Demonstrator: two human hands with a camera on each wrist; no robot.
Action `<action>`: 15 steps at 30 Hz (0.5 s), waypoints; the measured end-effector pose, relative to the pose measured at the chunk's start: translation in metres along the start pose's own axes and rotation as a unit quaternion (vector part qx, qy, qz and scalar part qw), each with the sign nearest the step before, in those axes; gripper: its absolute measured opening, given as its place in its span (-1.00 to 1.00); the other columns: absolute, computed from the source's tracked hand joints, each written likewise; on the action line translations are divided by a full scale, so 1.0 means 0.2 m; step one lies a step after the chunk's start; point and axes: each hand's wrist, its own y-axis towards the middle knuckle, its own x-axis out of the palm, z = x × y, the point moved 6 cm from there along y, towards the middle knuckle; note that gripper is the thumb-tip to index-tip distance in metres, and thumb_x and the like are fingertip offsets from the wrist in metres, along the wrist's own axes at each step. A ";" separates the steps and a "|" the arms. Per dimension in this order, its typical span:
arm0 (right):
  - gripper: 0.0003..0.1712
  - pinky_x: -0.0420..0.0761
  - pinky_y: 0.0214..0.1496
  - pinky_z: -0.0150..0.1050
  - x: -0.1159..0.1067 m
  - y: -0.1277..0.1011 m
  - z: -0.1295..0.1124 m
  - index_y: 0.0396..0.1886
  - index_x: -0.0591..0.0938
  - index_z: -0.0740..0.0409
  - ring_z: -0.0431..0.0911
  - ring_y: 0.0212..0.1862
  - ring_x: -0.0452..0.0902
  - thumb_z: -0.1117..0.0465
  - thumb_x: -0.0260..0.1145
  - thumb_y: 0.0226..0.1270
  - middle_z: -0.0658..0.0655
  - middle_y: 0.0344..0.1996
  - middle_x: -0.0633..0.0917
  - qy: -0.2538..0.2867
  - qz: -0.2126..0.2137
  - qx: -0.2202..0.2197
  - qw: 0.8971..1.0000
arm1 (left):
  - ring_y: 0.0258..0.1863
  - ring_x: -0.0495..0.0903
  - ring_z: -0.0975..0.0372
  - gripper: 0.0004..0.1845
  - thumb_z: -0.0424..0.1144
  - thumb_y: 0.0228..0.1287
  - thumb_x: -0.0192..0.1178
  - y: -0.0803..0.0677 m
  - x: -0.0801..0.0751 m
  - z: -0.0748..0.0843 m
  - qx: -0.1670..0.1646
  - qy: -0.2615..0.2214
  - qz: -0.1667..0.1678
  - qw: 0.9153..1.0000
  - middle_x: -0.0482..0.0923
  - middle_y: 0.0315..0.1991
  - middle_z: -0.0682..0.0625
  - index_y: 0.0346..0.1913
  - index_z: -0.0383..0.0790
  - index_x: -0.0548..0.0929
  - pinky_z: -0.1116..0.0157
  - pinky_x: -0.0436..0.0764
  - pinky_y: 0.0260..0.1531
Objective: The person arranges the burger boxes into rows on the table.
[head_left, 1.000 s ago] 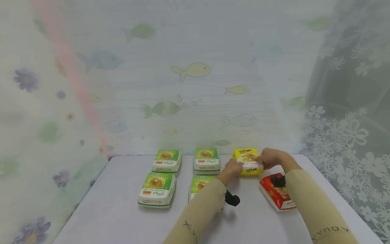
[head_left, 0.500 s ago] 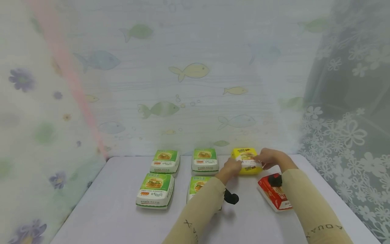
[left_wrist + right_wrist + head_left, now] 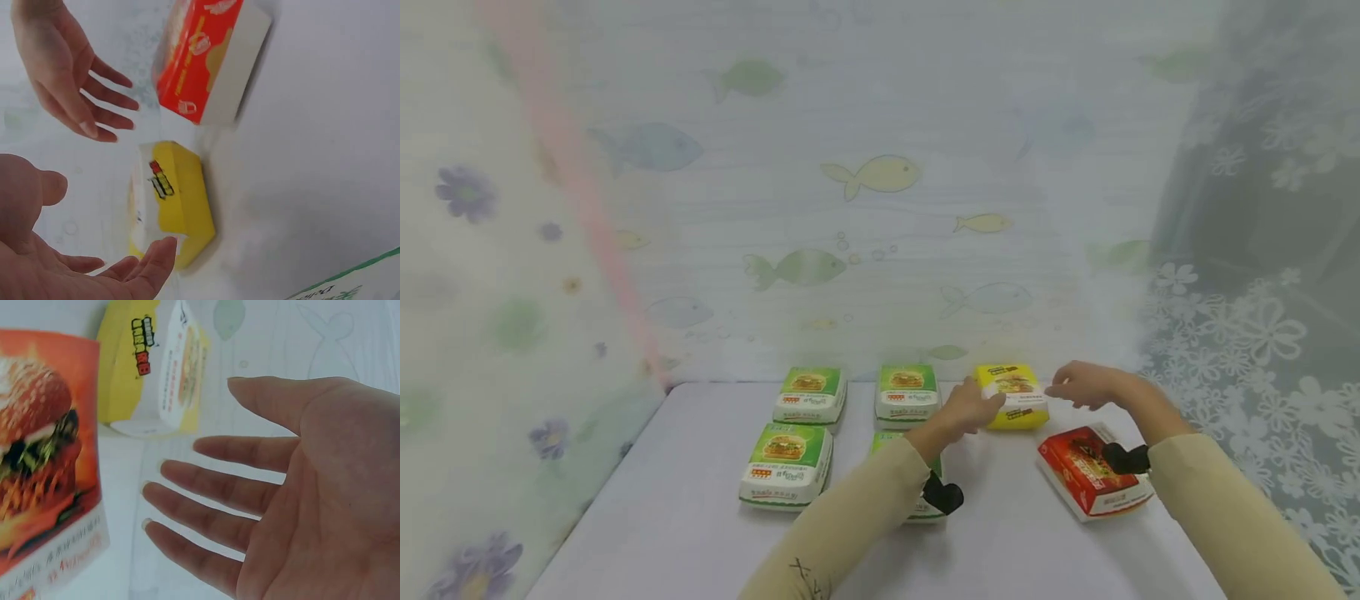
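Note:
A yellow-and-white burger box lies on the back right of the white table. To its left, my left hand has its fingers extended; in the left wrist view its fingertips overlap the yellow box, and whether they touch is unclear. My right hand is spread to the right of the box, apart from it. In the right wrist view the palm is bare, fingers straight. Nearer me, below the right hand, is a red burger box, turned at an angle and partly covered by the black wrist piece.
Several green-and-white burger boxes stand in two rows to the left, among them a back left one, a back middle one and a front left one. My left forearm partly hides another. A fish-patterned curtain hangs behind the table.
Both hands have let go of the yellow box and moved apart, the left one leftward, the right one rightward. The yellow box stays in place. More of the red box shows.

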 end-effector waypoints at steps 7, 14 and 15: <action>-0.43 0.69 -0.01 0.21 0.00 -0.15 0.06 0.17 0.51 0.51 0.33 0.05 0.59 0.06 0.28 0.50 0.46 0.02 0.61 -0.032 0.015 -0.006 0.999 | 0.16 0.50 0.07 -0.22 0.08 0.43 0.26 -0.13 0.02 0.04 0.047 0.003 -0.028 0.998 0.42 0.35 -0.14 0.52 -0.25 0.28 -0.01 0.55 0.22; -0.43 0.70 -0.06 0.24 0.05 -0.22 0.17 0.17 0.52 0.49 0.34 0.06 0.57 0.04 0.29 0.48 0.46 0.04 0.60 -0.017 0.012 0.014 1.000 | 0.20 0.49 0.08 -0.23 0.01 0.34 0.37 -0.23 0.16 0.02 0.058 -0.009 -0.051 0.997 0.44 0.34 -0.08 0.50 -0.15 0.31 -0.05 0.55 0.21; -0.43 0.70 -0.07 0.24 0.05 -0.22 0.18 0.16 0.51 0.50 0.34 0.05 0.58 0.04 0.28 0.49 0.47 0.03 0.59 -0.020 0.011 0.009 1.000 | 0.21 0.48 0.08 -0.21 0.02 0.32 0.38 -0.25 0.19 0.01 0.055 -0.006 -0.056 0.997 0.42 0.37 -0.07 0.51 -0.14 0.30 -0.05 0.54 0.22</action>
